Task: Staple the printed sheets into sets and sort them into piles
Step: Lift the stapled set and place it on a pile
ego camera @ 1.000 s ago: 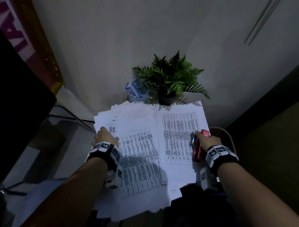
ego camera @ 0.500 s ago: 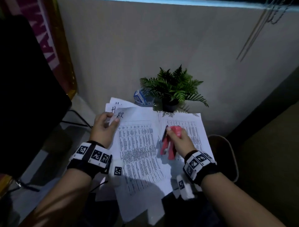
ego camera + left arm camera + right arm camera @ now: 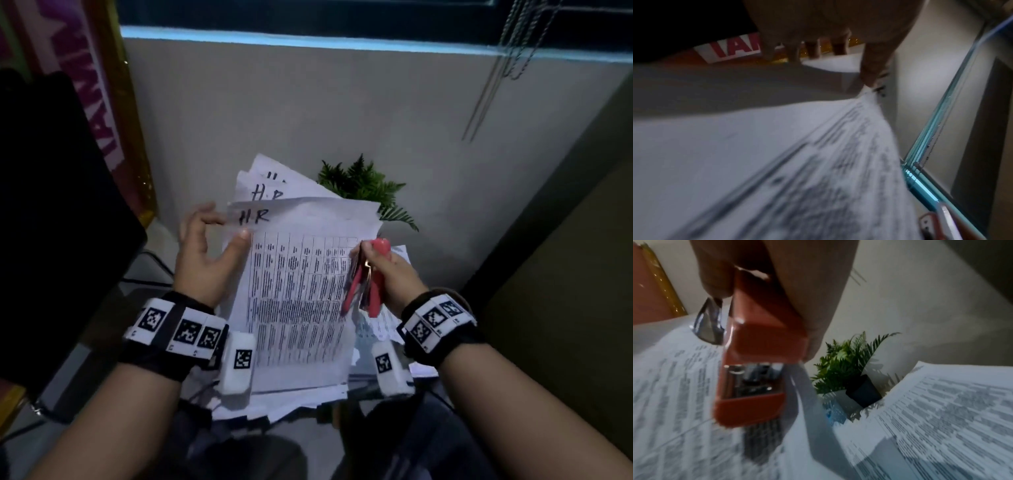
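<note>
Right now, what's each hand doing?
Left hand: pinching the top corner of the sheets.
Right hand: gripping the stapler.

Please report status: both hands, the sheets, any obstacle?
Left hand pinches top sheet marked HR. Right hand grips red stapler beside it. Potted plant behind; no obstacle seen.

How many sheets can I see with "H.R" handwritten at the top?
3. The front sheet is pinched at its top corner by the left hand; the second and third fan out just behind it. More may be hidden underneath.
</note>
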Motion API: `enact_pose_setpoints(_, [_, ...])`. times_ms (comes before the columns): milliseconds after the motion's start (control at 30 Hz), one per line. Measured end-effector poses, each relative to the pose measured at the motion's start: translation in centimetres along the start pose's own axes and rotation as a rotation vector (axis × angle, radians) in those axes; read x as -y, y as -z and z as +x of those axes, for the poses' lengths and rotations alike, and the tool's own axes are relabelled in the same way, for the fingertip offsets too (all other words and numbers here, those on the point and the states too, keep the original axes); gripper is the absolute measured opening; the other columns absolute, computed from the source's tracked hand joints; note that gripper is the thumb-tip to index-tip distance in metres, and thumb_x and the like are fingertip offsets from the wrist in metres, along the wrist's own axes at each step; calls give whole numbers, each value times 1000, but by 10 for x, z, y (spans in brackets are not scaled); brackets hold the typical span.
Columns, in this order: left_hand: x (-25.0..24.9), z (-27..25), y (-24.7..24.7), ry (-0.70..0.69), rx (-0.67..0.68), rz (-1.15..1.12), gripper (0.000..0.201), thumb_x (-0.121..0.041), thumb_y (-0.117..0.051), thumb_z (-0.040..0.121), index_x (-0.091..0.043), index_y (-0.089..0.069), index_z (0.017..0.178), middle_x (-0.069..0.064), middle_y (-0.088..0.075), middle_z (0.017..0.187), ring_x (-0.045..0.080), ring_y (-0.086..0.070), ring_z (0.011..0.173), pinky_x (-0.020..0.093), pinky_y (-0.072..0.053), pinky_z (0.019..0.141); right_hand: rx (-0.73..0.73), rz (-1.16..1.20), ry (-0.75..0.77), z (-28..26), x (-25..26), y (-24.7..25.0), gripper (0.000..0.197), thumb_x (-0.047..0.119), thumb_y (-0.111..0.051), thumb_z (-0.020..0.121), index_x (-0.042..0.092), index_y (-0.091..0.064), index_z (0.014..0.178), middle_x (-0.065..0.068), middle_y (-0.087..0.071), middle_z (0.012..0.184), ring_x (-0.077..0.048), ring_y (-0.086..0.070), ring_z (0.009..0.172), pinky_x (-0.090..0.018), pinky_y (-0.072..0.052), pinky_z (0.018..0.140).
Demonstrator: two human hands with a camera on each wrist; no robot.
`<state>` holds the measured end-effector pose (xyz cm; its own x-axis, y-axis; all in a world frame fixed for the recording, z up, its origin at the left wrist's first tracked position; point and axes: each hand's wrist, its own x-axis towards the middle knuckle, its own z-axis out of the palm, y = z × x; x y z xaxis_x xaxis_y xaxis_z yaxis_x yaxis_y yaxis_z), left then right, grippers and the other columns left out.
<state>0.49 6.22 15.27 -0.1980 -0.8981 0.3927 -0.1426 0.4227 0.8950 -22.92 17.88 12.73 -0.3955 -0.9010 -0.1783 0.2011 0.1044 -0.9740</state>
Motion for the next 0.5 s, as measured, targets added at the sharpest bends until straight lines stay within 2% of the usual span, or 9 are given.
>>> enact_pose_setpoints(67, [-1,6,-5,268,165,-57,65,-44,-79,64,-31,-43,117,1,-55,121,13,-56,106,27,-47,95,33,32,-31,-4,14,9,35,45,-60,78,11,-61,86,-7,-61,61,-20,-60,50,-26,-50,52])
enact_pose_setpoints(100, [-2,6,-9,346,268,-20,74,-46,-79,62,-26,-43,124,1,-58,117,14,-58,103,29,-50,90,42,42,-53,-3,18,13,35,43,-58,79,9,-60,87,-7,-60,60,-19,-60,49,-25,-50,49])
enact_pose_setpoints(133, [0,5,-13,385,358,43,70,-47,-77,65,-20,-48,124,0,-63,108,12,-62,95,27,-52,82,43,48,-82,-3,22,18,36,41,-59,81,7,-59,90,-8,-60,61,-19,-60,49,-24,-50,49])
enact_pose_setpoints(200, [1,1,-23,386,459,148,32,-38,-70,79,-11,-64,95,-9,-68,74,1,-62,66,16,-47,60,16,40,-154,2,26,24,44,43,-63,77,5,-58,97,-9,-61,67,-20,-60,53,-25,-50,51])
enact_pose_setpoints(233, [4,-1,-26,372,464,193,25,-38,-66,82,-14,-64,76,-11,-63,61,1,-58,57,16,-43,56,3,25,-197,6,27,27,46,46,-64,77,5,-59,98,-8,-61,69,-20,-60,56,-26,-50,53])
enact_pose_setpoints(300, [20,3,-32,401,504,290,47,-57,-61,80,-14,-55,62,0,-57,57,14,-53,57,24,-37,57,-44,5,-254,22,25,33,43,47,-62,82,7,-59,97,-8,-62,75,-21,-60,61,-29,-52,59])
enact_pose_setpoints(367, [38,6,-36,460,574,424,62,-69,-51,77,-8,-50,66,8,-51,65,19,-49,64,28,-32,62,-150,-80,-274,41,17,36,43,47,-63,83,5,-60,93,-11,-63,80,-25,-61,67,-36,-54,73])
enact_pose_setpoints(433, [61,4,-43,520,647,613,61,-54,-48,90,-6,-38,54,8,-41,56,20,-42,56,28,-30,58,-255,-400,-287,57,5,35,46,54,-60,83,9,-61,88,-9,-64,84,-25,-61,76,-33,-50,82])
enact_pose_setpoints(500, [88,-3,-52,542,720,758,57,-45,-46,94,-11,-35,50,5,-37,52,17,-38,49,28,-29,51,-278,-660,-285,70,-10,28,52,57,-53,86,8,-65,98,-13,-66,100,-28,-61,92,-31,-45,86])
